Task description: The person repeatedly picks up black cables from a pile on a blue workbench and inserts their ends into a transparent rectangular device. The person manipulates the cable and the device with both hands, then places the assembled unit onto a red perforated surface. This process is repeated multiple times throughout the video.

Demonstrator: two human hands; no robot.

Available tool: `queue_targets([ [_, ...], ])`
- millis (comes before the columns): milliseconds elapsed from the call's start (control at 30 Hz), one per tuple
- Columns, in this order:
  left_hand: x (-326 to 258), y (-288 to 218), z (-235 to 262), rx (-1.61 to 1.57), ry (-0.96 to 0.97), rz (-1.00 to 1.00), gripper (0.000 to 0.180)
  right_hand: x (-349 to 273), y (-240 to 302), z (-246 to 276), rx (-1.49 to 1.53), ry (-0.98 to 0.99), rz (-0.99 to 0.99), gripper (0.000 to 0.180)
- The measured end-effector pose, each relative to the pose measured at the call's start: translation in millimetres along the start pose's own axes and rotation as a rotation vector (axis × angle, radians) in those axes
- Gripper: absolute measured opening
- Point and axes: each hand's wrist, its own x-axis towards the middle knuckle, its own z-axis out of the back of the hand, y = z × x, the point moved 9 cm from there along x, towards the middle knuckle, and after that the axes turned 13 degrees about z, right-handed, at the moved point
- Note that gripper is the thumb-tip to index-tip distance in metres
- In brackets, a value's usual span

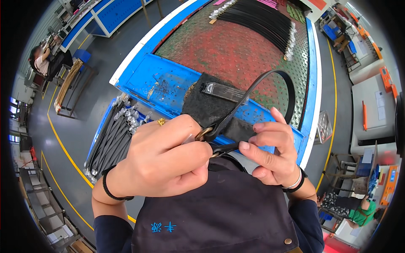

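I hold a black strap [291,93] in front of my apron [219,211], close to the near edge of the blue tabletop [141,82], its long part arching up over the tabletop toward the right-hand edge. My left hand [164,156] is closed in a fist on the strap at its brass-coloured buckle [205,134]. My right hand [274,149] has bent, spread fingers, with a fingertip touching the short end of the strap; I cannot tell whether that end is pinched. The two hands are near each other but apart, the short end bridging the gap between them. Just beyond them, by the middle of the tabletop's near edge, lies a dark pad [206,107], and on it a narrow metallic bar [225,91]. Farther off, toward the far right corner, a row of black straps [253,25] with clear-wrapped ends lies on the bumpy red-and-green mat [202,46]. Outside the near left corner, a blue bin [103,120] holds more dark strips [112,139], also with clear-wrapped ends
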Motion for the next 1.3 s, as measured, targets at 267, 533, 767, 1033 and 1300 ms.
queue_targets([
  [267,2,-1,0,0.022,-0.001,-0.009,0.02,-6,-12,12,-0.077,-0.06,-0.075,0.044],
  [533,-4,40,7,-0.083,-0.12,0.136,0.016,-102,-22,2,-0.222,-0.175,-0.219,0.037],
  [767,-33,124,-40,-1.47,-0.005,0.93,0.013,-202,-76,-106,-0.38,0.414,-0.652,0.034],
  [1033,-30,117,-55,-1.71,0.096,0.985,0.011,-210,-82,-88,-0.357,0.404,-0.64,0.027],
  [1300,-25,86,-79,-1.725,0.381,1.066,0.011,-37,-33,15,-0.532,0.053,-0.245,0.038],
])
